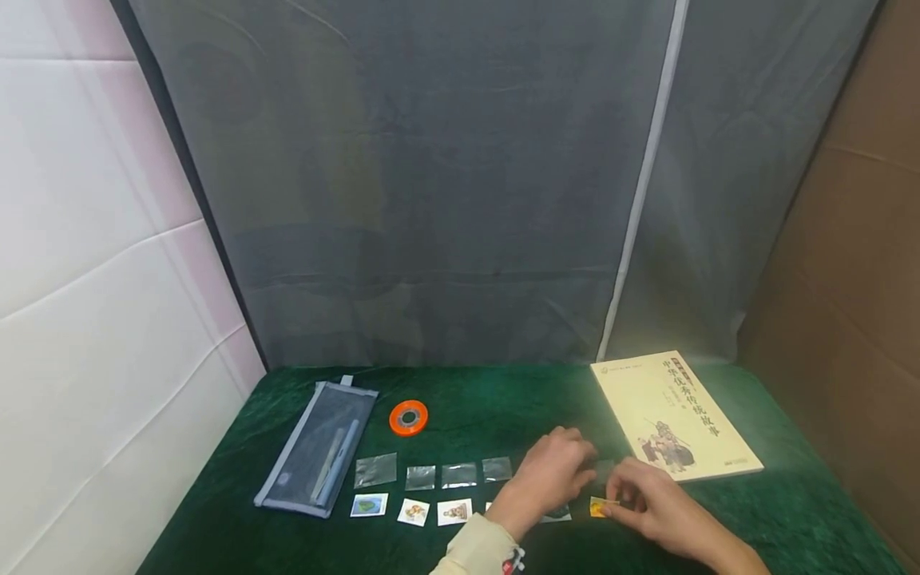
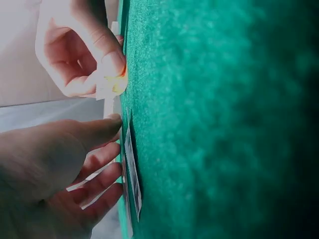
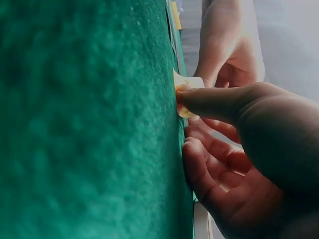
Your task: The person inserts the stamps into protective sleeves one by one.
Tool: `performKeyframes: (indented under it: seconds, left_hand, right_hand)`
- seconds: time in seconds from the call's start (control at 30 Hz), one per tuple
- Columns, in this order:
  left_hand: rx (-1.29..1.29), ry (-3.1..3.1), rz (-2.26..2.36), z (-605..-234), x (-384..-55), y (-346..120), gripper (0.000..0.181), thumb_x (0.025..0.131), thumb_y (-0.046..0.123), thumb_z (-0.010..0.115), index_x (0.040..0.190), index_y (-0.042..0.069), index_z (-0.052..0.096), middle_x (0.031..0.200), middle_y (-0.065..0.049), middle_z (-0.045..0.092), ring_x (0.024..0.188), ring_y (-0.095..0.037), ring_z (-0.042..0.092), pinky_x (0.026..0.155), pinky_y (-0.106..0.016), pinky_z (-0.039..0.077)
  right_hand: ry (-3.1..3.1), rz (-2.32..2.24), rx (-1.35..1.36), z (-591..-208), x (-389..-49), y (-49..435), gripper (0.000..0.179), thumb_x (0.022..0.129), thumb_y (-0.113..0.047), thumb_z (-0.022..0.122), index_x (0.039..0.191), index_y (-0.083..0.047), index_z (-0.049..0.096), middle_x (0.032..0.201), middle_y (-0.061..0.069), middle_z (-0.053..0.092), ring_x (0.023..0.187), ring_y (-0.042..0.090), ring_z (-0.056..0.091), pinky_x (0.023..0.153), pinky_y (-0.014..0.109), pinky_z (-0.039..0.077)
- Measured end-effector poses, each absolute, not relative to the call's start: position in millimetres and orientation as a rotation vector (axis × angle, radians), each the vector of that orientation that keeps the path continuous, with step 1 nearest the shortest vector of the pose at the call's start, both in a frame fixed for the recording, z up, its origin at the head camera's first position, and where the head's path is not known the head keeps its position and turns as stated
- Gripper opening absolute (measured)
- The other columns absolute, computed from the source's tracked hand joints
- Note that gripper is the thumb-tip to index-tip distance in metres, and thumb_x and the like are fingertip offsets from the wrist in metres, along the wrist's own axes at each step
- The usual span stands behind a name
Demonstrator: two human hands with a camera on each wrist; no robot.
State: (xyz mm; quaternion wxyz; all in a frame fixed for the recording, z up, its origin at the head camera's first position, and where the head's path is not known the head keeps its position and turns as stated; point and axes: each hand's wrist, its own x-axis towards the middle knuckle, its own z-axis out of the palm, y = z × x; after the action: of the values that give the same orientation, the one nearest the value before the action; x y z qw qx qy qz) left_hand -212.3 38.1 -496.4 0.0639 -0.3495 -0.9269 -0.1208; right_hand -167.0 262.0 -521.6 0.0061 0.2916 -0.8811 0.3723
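Note:
In the head view my right hand (image 1: 664, 511) pinches a small yellow picture card (image 1: 597, 508) by its edge, low over the green cloth. The right wrist view shows my thumb (image 3: 207, 102) laid across that card. To its left, my left hand (image 1: 549, 479) reaches over the cloth palm down with its fingers loosely extended. In the left wrist view its fingertips (image 2: 113, 172) are right at a flat clear piece (image 2: 132, 172) on the cloth. A dark piece (image 1: 557, 515) partly shows beneath the left hand, which hides part of the row of cards.
Several clear plastic sleeves (image 1: 459, 476) lie in a row, with small picture cards (image 1: 455, 512) in front. An orange tape roll (image 1: 398, 419) and a mesh pencil pouch (image 1: 305, 447) lie left. A cream book (image 1: 647, 391) lies back right, beside a brown panel (image 1: 848, 263).

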Motion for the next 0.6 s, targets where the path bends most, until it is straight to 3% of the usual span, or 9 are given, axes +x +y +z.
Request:
performKeyframes:
  seconds: [0.27, 0.6]
  left_hand:
    - [-0.983, -2.880, -0.564, -500, -217, 43, 0.020, 0.094, 0.029, 0.087, 0.111, 0.029, 0.078, 0.105, 0.014, 0.073, 0.099, -0.003, 0.065, 0.084, -0.021, 0.055]
    - [-0.866, -2.874, -1.034, -506, -221, 33, 0.016, 0.097, 0.016, 0.082, 0.098, 0.029, 0.073, 0.094, 0.018, 0.075, 0.084, 0.007, 0.066, 0.069, -0.017, 0.053]
  right_hand:
    - [-2.803, 1.280, 0.923, -520, -170, 265, 0.013, 0.099, -0.026, 0.081, 0.097, -0.021, 0.069, 0.089, -0.014, 0.061, 0.076, -0.003, 0.057, 0.061, 0.023, 0.052]
    - [-2.768, 1.297, 0.969, -523, -170, 267, 0.010, 0.101, -0.027, 0.079, 0.098, -0.024, 0.070, 0.087, -0.015, 0.063, 0.075, -0.003, 0.059, 0.061, 0.023, 0.053]
